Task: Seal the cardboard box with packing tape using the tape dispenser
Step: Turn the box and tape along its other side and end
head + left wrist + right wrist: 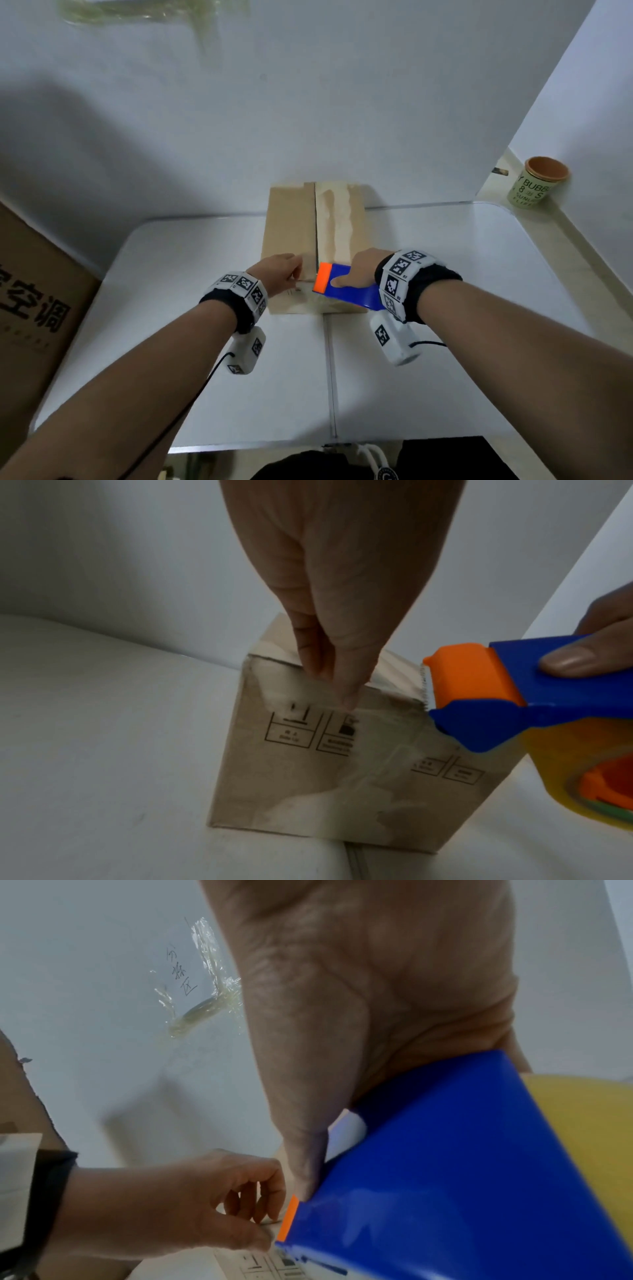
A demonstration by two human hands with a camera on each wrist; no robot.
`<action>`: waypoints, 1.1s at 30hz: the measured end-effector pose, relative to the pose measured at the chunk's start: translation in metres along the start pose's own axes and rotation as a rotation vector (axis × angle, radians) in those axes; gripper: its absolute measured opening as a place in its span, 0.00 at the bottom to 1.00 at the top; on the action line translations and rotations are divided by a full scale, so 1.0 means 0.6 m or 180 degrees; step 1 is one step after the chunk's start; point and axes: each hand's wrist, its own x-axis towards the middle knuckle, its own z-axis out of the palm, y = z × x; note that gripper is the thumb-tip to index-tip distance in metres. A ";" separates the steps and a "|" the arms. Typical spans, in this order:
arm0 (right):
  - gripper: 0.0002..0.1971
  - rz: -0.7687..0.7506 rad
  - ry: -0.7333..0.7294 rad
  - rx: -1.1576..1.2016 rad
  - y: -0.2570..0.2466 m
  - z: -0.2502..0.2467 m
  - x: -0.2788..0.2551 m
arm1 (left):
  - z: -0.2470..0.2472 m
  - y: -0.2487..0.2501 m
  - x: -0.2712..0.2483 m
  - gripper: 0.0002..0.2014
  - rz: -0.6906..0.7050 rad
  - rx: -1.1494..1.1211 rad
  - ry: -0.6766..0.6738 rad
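A small brown cardboard box [294,233] stands on the white table, its flaps down and clear tape lying along the top seam. My right hand [356,270] grips the blue tape dispenser [346,291] at the box's near top edge, thumb on its side. The dispenser's orange front [472,674] and toothed blade point left, and a yellowish tape roll [565,764] sits under it. My left hand [295,274] is just left of the blade. Its thumb and forefinger [334,688] pinch together on the clear tape at the near top edge of the box [308,777].
A large printed cardboard carton [34,291] stands at the table's left edge. A paper cup [537,181] sits on a ledge at the far right. White walls close in behind the box, with crumpled tape [205,1004] stuck to the back one. The table [445,308] has a centre seam.
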 end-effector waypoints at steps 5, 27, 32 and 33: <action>0.21 -0.0066 -0.0457 -0.0048 -0.016 -0.012 -0.008 | -0.004 0.009 0.009 0.14 -0.0186 0.0374 -0.0334; 0.26 -0.0435 0.0724 0.0144 0.050 0.053 -0.007 | -0.004 0.019 0.029 0.16 -0.0463 0.0573 -0.0526; 0.27 -0.0285 0.0757 -0.0094 0.110 0.033 -0.034 | -0.009 0.024 0.024 0.16 -0.0507 0.0670 -0.0585; 0.27 -0.0212 0.0781 -0.0067 0.127 0.032 -0.035 | -0.010 0.026 0.024 0.15 -0.0517 0.0689 -0.0592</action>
